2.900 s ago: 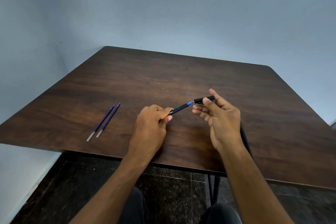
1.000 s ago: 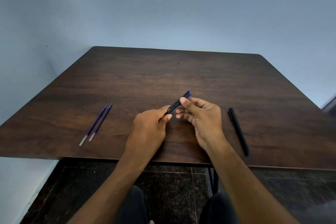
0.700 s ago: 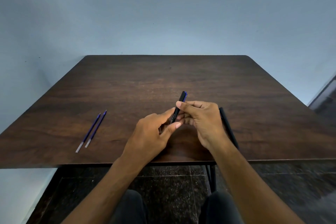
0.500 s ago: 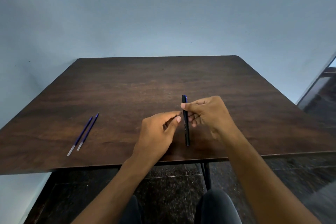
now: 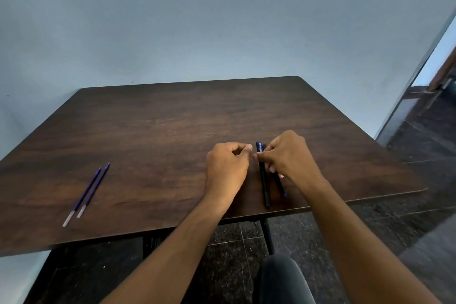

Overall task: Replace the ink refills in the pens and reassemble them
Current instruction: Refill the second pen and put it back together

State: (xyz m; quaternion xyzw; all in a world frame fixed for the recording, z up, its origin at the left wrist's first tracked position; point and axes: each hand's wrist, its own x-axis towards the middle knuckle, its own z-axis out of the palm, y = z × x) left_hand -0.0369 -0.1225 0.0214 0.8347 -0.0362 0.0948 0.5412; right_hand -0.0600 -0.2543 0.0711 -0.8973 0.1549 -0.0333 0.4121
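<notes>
Two black pens lie side by side on the dark wooden table (image 5: 160, 131), near its front edge on the right. My right hand (image 5: 290, 155) pinches the upper end of the left pen (image 5: 264, 186) between thumb and fingers; that pen points away from me and shows a blue end at the top. The second black pen (image 5: 281, 187) lies just right of it, partly under my right hand. My left hand (image 5: 227, 170) rests curled on the table beside the pens, holding nothing. Two blue refills (image 5: 87, 191) lie parallel at the left.
A pale blue wall runs behind the table. A doorway and dark tiled floor are at the right. My knee (image 5: 283, 279) and a table leg (image 5: 267, 234) are below the front edge.
My right hand has swung the pen upright-facing and carried it right, down beside the second pen. My left hand let go of it and curled shut. The camera has turned left.
</notes>
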